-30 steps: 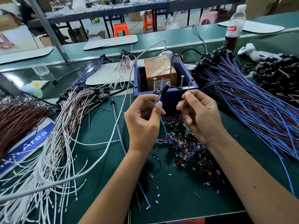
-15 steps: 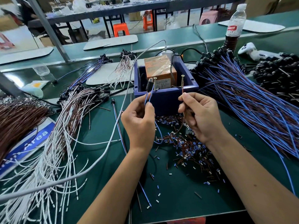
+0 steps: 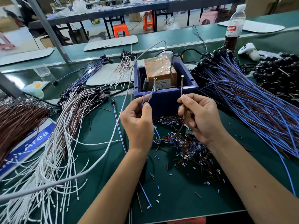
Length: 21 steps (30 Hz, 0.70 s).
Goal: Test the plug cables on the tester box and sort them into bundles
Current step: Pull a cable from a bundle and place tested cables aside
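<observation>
The tester box [image 3: 166,97] is a dark blue bin with an orange unit inside and two upright screws on its front rim. My left hand [image 3: 137,125] pinches a plug cable's blue wire [image 3: 151,94], whose end touches the left screw [image 3: 154,84]. The cable's black plug [image 3: 145,85] stands just left of that screw. My right hand [image 3: 198,117] pinches the same cable's brown wire [image 3: 182,89] and holds its tip against the right screw [image 3: 182,80]. The rest of the cable loops down between my hands.
A large bundle of blue-and-brown plug cables [image 3: 242,102] fans out on the right. White-and-brown cables [image 3: 64,126] lie on the left, next to brown wires [image 3: 17,117]. Cut insulation bits [image 3: 186,143] litter the green mat. A bottle [image 3: 234,25] stands at the back right.
My left hand has brought the blue wire's end up to the left screw, and the plug shifted left. My right hand raised the brown wire onto the right screw.
</observation>
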Tool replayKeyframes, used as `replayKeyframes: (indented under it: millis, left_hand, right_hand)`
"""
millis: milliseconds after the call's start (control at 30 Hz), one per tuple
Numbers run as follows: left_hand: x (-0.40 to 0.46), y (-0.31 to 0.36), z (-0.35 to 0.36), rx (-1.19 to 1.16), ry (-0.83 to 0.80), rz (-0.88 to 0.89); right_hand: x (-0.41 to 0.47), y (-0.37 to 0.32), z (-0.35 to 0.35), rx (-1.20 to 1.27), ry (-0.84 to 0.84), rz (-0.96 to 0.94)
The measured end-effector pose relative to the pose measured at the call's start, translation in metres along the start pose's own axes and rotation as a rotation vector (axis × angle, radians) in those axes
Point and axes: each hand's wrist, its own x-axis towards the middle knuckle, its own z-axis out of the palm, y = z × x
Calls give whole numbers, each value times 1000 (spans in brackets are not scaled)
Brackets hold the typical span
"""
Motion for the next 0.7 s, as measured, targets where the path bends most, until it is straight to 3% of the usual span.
replayKeyframes:
  millis: [267, 700]
  left_hand:
    - [2, -1, -1, -61, -12, -35]
    - [2, -3, -2, -77, -24, -34]
  right_hand:
    - [-1, 0, 1, -15, -27, -1]
    - [1, -2, 1, 30, 93, -8]
